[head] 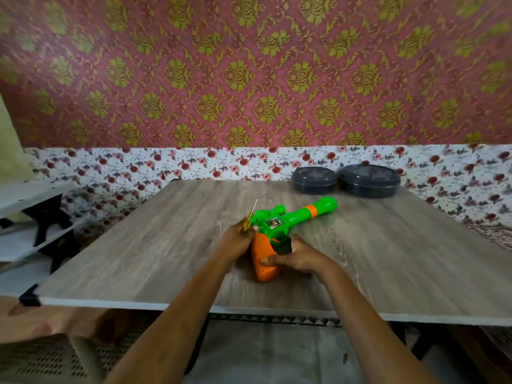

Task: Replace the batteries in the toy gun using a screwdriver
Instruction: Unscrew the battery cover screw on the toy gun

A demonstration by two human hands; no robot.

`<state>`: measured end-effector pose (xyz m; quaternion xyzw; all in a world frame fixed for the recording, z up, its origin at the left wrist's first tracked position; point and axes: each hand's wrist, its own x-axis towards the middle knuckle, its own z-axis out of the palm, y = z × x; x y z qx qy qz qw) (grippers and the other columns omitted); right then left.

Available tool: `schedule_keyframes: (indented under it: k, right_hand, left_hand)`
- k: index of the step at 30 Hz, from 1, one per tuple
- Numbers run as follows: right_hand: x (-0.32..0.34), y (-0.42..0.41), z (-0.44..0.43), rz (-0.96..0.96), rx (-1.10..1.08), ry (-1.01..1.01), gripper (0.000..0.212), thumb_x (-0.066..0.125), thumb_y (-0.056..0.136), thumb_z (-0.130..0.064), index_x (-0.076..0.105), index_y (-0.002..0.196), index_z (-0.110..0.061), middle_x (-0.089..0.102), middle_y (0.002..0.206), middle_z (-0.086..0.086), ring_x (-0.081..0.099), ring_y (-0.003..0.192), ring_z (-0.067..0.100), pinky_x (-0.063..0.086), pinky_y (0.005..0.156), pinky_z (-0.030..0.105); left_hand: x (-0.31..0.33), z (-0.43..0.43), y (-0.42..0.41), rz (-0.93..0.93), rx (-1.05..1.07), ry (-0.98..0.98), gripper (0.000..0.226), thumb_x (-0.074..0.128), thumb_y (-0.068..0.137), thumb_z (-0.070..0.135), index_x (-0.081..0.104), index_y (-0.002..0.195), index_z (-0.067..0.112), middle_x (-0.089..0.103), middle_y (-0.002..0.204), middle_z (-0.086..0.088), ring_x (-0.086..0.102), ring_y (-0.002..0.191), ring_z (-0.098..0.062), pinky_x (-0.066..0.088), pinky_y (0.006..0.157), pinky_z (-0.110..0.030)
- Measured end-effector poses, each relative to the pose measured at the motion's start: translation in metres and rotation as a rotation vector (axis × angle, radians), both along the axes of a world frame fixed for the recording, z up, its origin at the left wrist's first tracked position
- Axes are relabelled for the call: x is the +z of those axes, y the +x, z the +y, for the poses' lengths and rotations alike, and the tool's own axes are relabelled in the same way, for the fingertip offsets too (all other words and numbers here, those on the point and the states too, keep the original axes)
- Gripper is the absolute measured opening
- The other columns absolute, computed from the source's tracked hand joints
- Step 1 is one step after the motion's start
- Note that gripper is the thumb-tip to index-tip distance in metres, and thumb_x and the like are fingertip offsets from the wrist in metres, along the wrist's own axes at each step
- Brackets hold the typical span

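Toy gun point(288, 220): on the surface point(388, 259), grip clasped in our right hand point(293, 257), likely to steady it. Screwdriver point(249, 217): gripped in our left hand point(238, 241) beside it, tip up.

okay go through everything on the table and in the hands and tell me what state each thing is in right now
toy gun: lying on its side on the table, barrel pointing away to the right, orange grip toward the person
screwdriver: held, tip pointing up, not on any screw
left hand: closed around the screwdriver handle
right hand: gripping the gun's grip
two dark round containers: lids on, at the table's far edge
table: flat, bearing all of it
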<state>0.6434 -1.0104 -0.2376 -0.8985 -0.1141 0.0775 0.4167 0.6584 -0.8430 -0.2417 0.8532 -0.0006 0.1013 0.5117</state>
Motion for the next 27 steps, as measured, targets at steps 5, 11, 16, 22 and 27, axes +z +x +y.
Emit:
schedule_keyframes:
  k: [5, 11, 16, 22, 27]
  right_hand:
    - [0.002, 0.013, 0.008, 0.055, 0.08, 0.176, 0.096, 0.08, 0.069, -0.022, 0.019, 0.143, -0.016, 0.043, 0.136, -0.001, 0.041, 0.126, 0.013, 0.036, 0.103, 0.026]
    - [0.008, 0.053, 0.021, 0.035, 0.177, 0.414, 0.119, 0.069, 0.075, 0.005, -0.023, 0.143, -0.029, 0.035, 0.148, 0.01, 0.038, 0.128, 0.012, 0.041, 0.104, 0.044]
    - [-0.006, 0.079, 0.024, 0.077, 0.178, 0.537, 0.098, 0.074, 0.07, 0.003, 0.016, 0.142, -0.031, 0.053, 0.133, 0.007, 0.056, 0.112, 0.015, 0.049, 0.094, 0.04]
    - [-0.015, 0.081, 0.029, 0.103, 0.251, 0.556, 0.049, 0.061, 0.082, 0.001, 0.048, 0.123, -0.022, 0.064, 0.112, -0.001, 0.061, 0.103, 0.01, 0.051, 0.091, 0.029]
    - [-0.016, 0.079, 0.03, 0.034, 0.222, 0.529, 0.044, 0.063, 0.084, -0.004, 0.049, 0.121, -0.023, 0.061, 0.12, 0.007, 0.058, 0.111, 0.019, 0.047, 0.098, 0.036]
  left_hand:
    - [-0.002, 0.003, 0.011, -0.028, -0.085, -0.147, 0.027, 0.056, 0.094, 0.015, 0.059, 0.121, 0.013, 0.067, 0.106, -0.002, 0.063, 0.094, -0.016, 0.05, 0.077, -0.018]
    - [0.006, 0.006, 0.04, -0.242, -0.029, -0.382, 0.042, 0.06, 0.091, 0.017, 0.047, 0.131, 0.014, 0.059, 0.126, -0.006, 0.059, 0.111, -0.016, 0.052, 0.09, -0.027]
    - [0.008, 0.009, 0.059, -0.352, -0.068, -0.349, 0.06, 0.062, 0.078, 0.045, 0.041, 0.133, 0.03, 0.054, 0.133, -0.003, 0.055, 0.121, -0.016, 0.048, 0.099, -0.043]
    - [0.006, 0.008, 0.068, -0.39, -0.146, -0.279, 0.046, 0.057, 0.08, 0.044, 0.042, 0.124, 0.049, 0.056, 0.121, 0.021, 0.055, 0.116, -0.002, 0.048, 0.099, -0.043]
    - [-0.001, 0.012, 0.062, -0.409, -0.101, -0.249, 0.045, 0.052, 0.093, 0.028, 0.039, 0.136, 0.032, 0.049, 0.123, 0.027, 0.052, 0.116, 0.001, 0.049, 0.097, -0.036]
